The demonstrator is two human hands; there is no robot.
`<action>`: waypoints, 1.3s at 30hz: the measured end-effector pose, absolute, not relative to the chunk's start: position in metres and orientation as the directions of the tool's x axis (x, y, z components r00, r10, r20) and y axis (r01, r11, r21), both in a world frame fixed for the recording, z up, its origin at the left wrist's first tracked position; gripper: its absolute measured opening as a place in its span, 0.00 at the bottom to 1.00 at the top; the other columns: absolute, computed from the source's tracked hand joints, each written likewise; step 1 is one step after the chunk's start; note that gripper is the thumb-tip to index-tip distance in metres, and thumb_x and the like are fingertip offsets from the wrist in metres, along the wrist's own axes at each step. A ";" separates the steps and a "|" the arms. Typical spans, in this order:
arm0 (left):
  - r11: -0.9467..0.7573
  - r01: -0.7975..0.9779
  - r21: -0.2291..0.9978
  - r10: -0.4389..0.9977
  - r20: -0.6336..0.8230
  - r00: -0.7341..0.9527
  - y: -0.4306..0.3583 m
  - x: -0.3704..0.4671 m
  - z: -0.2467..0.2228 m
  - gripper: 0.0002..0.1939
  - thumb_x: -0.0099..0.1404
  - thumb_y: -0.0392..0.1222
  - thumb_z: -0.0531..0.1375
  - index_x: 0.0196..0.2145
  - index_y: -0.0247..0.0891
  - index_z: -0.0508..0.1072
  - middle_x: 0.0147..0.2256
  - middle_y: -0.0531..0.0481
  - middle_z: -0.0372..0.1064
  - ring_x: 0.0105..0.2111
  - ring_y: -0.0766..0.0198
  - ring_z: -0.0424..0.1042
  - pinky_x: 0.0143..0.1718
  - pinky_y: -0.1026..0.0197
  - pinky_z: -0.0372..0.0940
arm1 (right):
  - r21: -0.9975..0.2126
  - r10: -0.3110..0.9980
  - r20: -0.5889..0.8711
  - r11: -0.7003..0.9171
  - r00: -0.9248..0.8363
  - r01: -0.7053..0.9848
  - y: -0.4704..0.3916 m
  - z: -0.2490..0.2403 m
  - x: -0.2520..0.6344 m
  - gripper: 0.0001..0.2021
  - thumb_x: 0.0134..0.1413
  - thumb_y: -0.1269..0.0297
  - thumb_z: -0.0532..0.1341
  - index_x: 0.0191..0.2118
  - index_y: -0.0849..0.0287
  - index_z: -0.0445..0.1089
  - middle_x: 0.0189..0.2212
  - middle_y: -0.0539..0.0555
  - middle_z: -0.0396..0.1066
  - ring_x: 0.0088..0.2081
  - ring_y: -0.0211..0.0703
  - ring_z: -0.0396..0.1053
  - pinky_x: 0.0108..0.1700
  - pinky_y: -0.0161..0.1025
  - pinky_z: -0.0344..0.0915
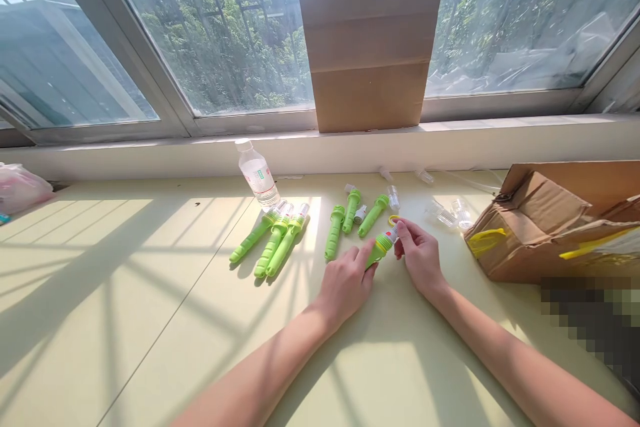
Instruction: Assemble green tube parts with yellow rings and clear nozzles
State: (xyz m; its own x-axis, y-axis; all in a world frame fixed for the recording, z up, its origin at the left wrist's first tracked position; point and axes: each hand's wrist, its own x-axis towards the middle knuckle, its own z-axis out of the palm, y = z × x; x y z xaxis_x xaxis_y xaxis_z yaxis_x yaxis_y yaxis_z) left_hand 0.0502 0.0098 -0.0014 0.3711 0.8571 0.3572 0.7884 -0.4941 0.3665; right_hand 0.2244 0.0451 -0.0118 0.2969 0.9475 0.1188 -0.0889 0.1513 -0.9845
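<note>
My left hand [347,281] is wrapped round the body of a green ribbed handle [379,250], which tilts up to the right. At its clear tip, my right hand [420,255] pinches the end between thumb and fingers. A yellow ring [394,220] shows just above my right fingertips. Beyond my hands lie several green handles, one of them [335,233] close to my left hand. Three more green handles with clear caps [287,240] lie side by side to the left.
A water bottle [259,175] stands tilted in view behind the left handles. Clear plastic caps [441,213] lie to the right, beside an open cardboard box [530,260]. A pink plastic bag [23,188] sits at the far left. Windows line the table's [150,320] back.
</note>
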 end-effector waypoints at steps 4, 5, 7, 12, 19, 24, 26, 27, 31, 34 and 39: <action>-0.512 0.796 0.322 0.836 0.399 0.376 0.011 0.049 -0.005 0.23 0.72 0.40 0.54 0.63 0.40 0.64 0.41 0.42 0.76 0.37 0.52 0.77 0.29 0.59 0.65 | -0.982 0.957 0.152 0.174 0.247 -0.070 0.040 -0.008 0.222 0.23 0.56 0.43 0.64 0.47 0.58 0.75 0.22 0.47 0.66 0.21 0.38 0.64 0.24 0.38 0.64; -0.514 0.798 0.315 0.832 0.409 0.374 0.011 0.049 -0.006 0.23 0.72 0.40 0.54 0.63 0.40 0.63 0.42 0.42 0.76 0.37 0.52 0.77 0.30 0.59 0.66 | -0.981 0.962 0.153 0.176 0.228 -0.083 0.039 -0.007 0.222 0.23 0.56 0.44 0.65 0.48 0.58 0.75 0.23 0.47 0.67 0.22 0.38 0.65 0.24 0.38 0.65; -0.515 0.801 0.304 0.827 0.424 0.370 0.011 0.048 -0.007 0.23 0.72 0.39 0.54 0.63 0.40 0.62 0.44 0.43 0.76 0.38 0.53 0.77 0.29 0.59 0.67 | -0.978 0.969 0.149 0.174 0.195 -0.117 0.039 -0.007 0.222 0.23 0.55 0.45 0.66 0.48 0.57 0.74 0.26 0.48 0.70 0.23 0.38 0.66 0.24 0.38 0.65; -0.525 0.802 0.285 0.814 0.443 0.376 0.012 0.048 -0.007 0.23 0.71 0.39 0.55 0.63 0.40 0.63 0.42 0.43 0.77 0.35 0.52 0.77 0.28 0.58 0.68 | -0.975 0.979 0.110 0.140 0.173 -0.171 0.043 -0.008 0.225 0.19 0.54 0.47 0.68 0.42 0.57 0.75 0.27 0.49 0.71 0.23 0.37 0.67 0.24 0.36 0.65; -0.551 0.759 0.347 0.806 0.458 0.376 0.013 0.047 -0.009 0.23 0.71 0.40 0.55 0.63 0.45 0.64 0.41 0.42 0.77 0.36 0.50 0.78 0.30 0.58 0.68 | -0.973 0.975 0.124 0.155 0.183 -0.170 0.044 -0.007 0.226 0.18 0.50 0.47 0.71 0.34 0.58 0.73 0.25 0.49 0.71 0.22 0.36 0.65 0.24 0.35 0.64; -0.548 0.730 0.407 0.811 0.470 0.347 0.013 0.048 -0.009 0.22 0.70 0.40 0.56 0.61 0.43 0.65 0.45 0.41 0.77 0.40 0.48 0.79 0.32 0.56 0.70 | -0.969 0.959 0.184 0.213 0.214 -0.126 0.044 -0.009 0.226 0.18 0.52 0.47 0.70 0.39 0.58 0.75 0.23 0.49 0.71 0.20 0.35 0.63 0.21 0.35 0.61; -0.545 0.711 0.445 0.817 0.472 0.331 0.014 0.048 -0.008 0.22 0.70 0.40 0.57 0.60 0.42 0.65 0.46 0.41 0.78 0.41 0.48 0.79 0.34 0.55 0.71 | -0.968 0.954 0.205 0.230 0.217 -0.097 0.043 -0.009 0.225 0.19 0.53 0.47 0.69 0.41 0.58 0.76 0.24 0.49 0.71 0.21 0.36 0.64 0.22 0.36 0.61; -0.543 0.702 0.461 0.820 0.472 0.324 0.014 0.048 -0.008 0.21 0.69 0.40 0.58 0.59 0.42 0.65 0.46 0.41 0.78 0.42 0.47 0.79 0.34 0.54 0.71 | -0.969 0.953 0.211 0.234 0.218 -0.084 0.043 -0.009 0.225 0.19 0.54 0.47 0.68 0.42 0.58 0.76 0.25 0.49 0.71 0.21 0.36 0.64 0.22 0.36 0.62; -0.526 0.691 0.495 0.832 0.468 0.297 0.014 0.047 -0.008 0.20 0.69 0.41 0.59 0.58 0.42 0.66 0.46 0.42 0.78 0.41 0.48 0.79 0.35 0.54 0.71 | -0.971 0.950 0.218 0.233 0.223 -0.043 0.040 -0.007 0.223 0.21 0.57 0.47 0.66 0.48 0.59 0.75 0.26 0.49 0.70 0.23 0.37 0.66 0.23 0.37 0.65; -0.506 0.695 0.511 0.843 0.464 0.272 0.013 0.048 -0.007 0.19 0.69 0.42 0.59 0.57 0.42 0.66 0.43 0.42 0.79 0.38 0.49 0.79 0.33 0.54 0.70 | -0.967 0.946 0.245 0.254 0.212 -0.017 0.037 -0.007 0.221 0.24 0.60 0.47 0.63 0.54 0.59 0.72 0.26 0.48 0.70 0.23 0.38 0.67 0.24 0.37 0.67; -0.480 0.683 0.550 0.856 0.463 0.228 0.012 0.050 -0.005 0.18 0.69 0.45 0.60 0.55 0.42 0.68 0.42 0.43 0.78 0.36 0.51 0.79 0.32 0.55 0.69 | -0.944 0.924 0.329 0.317 0.196 0.091 0.036 -0.010 0.223 0.27 0.65 0.46 0.57 0.60 0.61 0.68 0.23 0.48 0.69 0.24 0.40 0.66 0.26 0.39 0.67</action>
State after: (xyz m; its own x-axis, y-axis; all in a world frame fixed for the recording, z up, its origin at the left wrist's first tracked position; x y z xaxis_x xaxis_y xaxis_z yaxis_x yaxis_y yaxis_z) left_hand 0.0496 0.0124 -0.0046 0.2285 0.8562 0.4634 0.6833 -0.4801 0.5501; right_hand 0.2230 0.0361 -0.0103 0.1958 0.9237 0.3293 0.0915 0.3172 -0.9440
